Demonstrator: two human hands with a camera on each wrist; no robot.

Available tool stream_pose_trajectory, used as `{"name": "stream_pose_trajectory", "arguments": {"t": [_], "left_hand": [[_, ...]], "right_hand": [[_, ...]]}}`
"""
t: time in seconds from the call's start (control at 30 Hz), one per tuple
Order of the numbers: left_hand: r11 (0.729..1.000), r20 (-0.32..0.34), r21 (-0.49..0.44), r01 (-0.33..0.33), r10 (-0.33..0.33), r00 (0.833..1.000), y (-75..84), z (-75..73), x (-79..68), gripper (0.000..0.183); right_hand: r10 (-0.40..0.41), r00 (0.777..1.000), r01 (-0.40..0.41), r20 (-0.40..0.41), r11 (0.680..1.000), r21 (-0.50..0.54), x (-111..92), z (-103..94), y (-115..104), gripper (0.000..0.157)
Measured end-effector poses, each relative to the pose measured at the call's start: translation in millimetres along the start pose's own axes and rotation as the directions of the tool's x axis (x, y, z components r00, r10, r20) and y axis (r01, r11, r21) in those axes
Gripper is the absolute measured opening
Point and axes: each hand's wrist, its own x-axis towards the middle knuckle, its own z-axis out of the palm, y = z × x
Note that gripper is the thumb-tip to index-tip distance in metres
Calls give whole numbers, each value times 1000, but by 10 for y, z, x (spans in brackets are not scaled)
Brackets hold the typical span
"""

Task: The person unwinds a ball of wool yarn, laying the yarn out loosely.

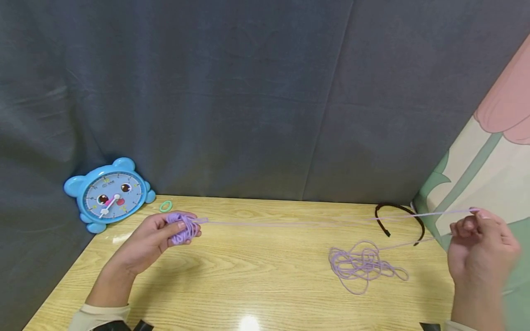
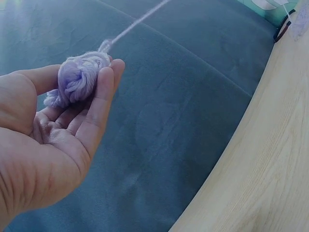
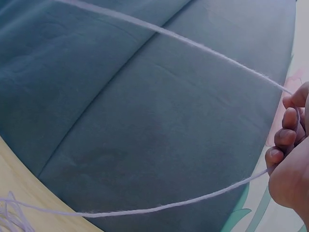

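Note:
A small wound ball of purple yarn (image 1: 185,228) sits between the thumb and fingers of my left hand (image 1: 153,239), raised over the left part of the table. From the ball a single strand of yarn (image 3: 193,42) stretches across to my right hand (image 1: 482,248), far to the right. There the thumb and index finger pinch it, and the other fingers are curled. Below that hand the yarn leaves again and sags toward a loose tangle of purple yarn (image 1: 364,264) lying on the table. The left wrist view shows the ball (image 2: 79,79) held in the fingers.
A blue animal-shaped clock (image 1: 113,195) leans at the back left of the wooden table (image 1: 248,276). Beside it lies a green ring (image 1: 165,206). A black headband (image 1: 393,207) lies at the back right, beneath the strand. A dark curtain (image 1: 248,101) hangs behind.

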Motion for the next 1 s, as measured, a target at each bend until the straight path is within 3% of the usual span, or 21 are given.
{"name": "stream_pose_trajectory", "arguments": {"t": [0.13, 0.27, 0.53, 0.73, 0.87, 1.0], "left_hand": [[1000, 11, 3, -5, 5, 1000, -2, -11, -3, 28], [1000, 32, -7, -16, 16, 999, -17, -4, 2, 29], [999, 65, 36, -27, 24, 998, -51, 50, 39, 30], [999, 81, 33, -27, 24, 996, -82, 92, 54, 30], [999, 80, 28, -19, 17, 997, -105, 109, 60, 31], [999, 87, 27, -20, 17, 996, -123, 119, 74, 31]], "right_hand": [[-3, 1000, 3, 8, 1000, 16, 17, -24, -17, 14], [45, 997, -49, 60, 996, 71, 37, -60, -1, 19], [175, 967, -175, 183, 984, -20, 59, -197, 26, 20], [199, 955, -192, 221, 980, -53, -25, -108, 145, 21], [253, 918, -213, 304, 964, -159, -177, 20, 264, 21], [287, 862, -201, 417, 950, -239, -393, 163, 477, 23]]}}
